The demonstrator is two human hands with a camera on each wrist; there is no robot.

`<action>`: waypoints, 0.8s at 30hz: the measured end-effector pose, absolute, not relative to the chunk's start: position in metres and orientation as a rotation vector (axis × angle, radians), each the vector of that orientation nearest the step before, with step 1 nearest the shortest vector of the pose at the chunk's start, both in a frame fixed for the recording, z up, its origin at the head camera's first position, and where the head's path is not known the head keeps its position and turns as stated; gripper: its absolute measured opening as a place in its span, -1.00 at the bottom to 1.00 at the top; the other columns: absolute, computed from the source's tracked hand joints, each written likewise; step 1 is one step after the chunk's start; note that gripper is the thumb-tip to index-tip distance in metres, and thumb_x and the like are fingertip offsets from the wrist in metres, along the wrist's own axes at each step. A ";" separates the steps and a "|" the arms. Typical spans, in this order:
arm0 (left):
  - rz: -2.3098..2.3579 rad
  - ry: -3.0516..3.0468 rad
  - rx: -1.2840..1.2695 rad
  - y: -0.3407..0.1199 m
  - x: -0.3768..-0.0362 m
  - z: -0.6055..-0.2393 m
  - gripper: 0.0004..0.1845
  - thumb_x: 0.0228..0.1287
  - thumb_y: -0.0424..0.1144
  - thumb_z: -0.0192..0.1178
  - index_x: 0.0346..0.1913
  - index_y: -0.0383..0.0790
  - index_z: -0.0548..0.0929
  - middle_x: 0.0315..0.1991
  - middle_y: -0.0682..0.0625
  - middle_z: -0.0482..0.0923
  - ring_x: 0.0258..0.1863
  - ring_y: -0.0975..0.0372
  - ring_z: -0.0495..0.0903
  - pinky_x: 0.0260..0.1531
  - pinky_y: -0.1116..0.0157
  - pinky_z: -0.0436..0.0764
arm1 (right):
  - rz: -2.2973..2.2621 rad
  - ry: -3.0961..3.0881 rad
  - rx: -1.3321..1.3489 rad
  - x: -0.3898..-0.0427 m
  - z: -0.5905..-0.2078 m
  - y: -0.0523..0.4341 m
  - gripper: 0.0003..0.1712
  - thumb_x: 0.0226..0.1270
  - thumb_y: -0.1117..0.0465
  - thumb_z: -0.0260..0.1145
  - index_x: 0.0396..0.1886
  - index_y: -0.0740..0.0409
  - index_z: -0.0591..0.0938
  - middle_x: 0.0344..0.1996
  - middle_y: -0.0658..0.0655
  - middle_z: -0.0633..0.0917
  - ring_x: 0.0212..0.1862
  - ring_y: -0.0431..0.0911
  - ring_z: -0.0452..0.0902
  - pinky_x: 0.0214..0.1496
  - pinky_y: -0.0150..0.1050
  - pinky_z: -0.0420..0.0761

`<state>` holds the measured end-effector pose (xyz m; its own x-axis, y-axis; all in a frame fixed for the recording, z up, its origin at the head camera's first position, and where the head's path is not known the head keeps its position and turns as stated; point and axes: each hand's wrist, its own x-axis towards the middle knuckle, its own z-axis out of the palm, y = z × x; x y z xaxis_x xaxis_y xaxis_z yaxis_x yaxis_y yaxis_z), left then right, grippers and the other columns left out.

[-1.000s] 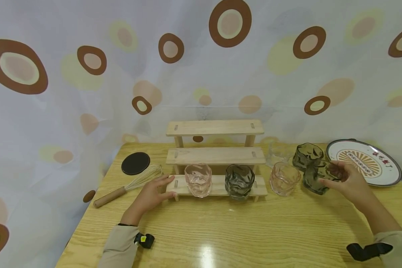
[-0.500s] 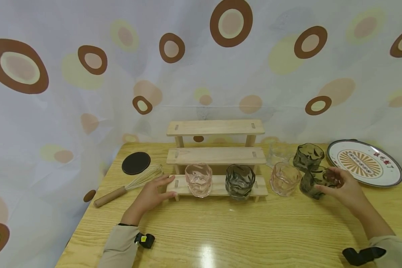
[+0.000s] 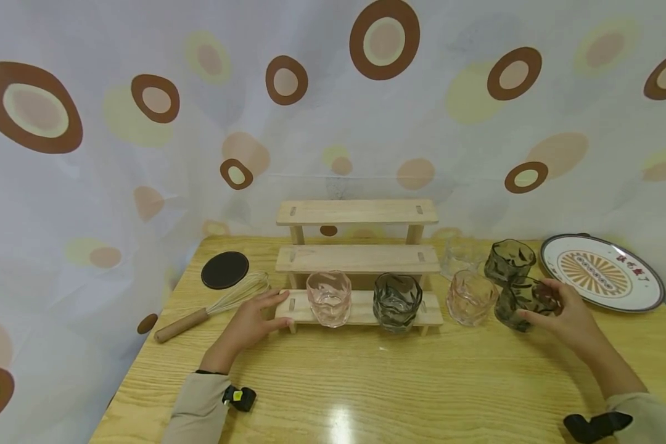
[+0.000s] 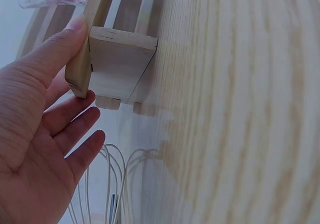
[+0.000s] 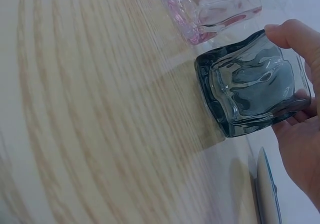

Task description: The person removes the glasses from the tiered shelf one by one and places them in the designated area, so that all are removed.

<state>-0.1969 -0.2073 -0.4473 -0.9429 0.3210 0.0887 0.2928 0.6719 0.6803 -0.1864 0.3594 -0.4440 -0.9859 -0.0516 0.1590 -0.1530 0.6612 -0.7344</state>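
A three-tier wooden shelf stands on the table with a pink glass and a dark grey glass on its lowest step. My left hand holds the left end of that step. In the left wrist view the thumb lies on one face of the board, with fingers on the other. My right hand grips another dark grey glass near its rim, thumb on one side and fingers on the other. That glass is close over the table, beside a second pink glass.
Behind the gripped glass stand one more dark grey glass and a clear glass. A patterned plate lies at the back right. On the left are a whisk and a round black coaster. A patterned cloth hangs behind.
My right hand has lowered the dark grey glass towards the table and shifted it slightly left, close to the pink glass. The left hand stays on the shelf's end.
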 end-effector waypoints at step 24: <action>1.147 2.835 0.534 -0.207 -0.197 -0.448 -0.32 0.12 -0.07 0.34 0.31 -0.22 0.44 0.33 -0.29 0.27 0.35 -0.15 0.18 0.24 -0.14 0.25 | 1.489 -2.552 0.312 -0.183 -0.409 0.353 -0.05 0.38 0.40 0.16 0.52 0.14 -0.24 0.39 0.24 0.00 0.45 -0.29 -0.12 0.23 -0.68 0.16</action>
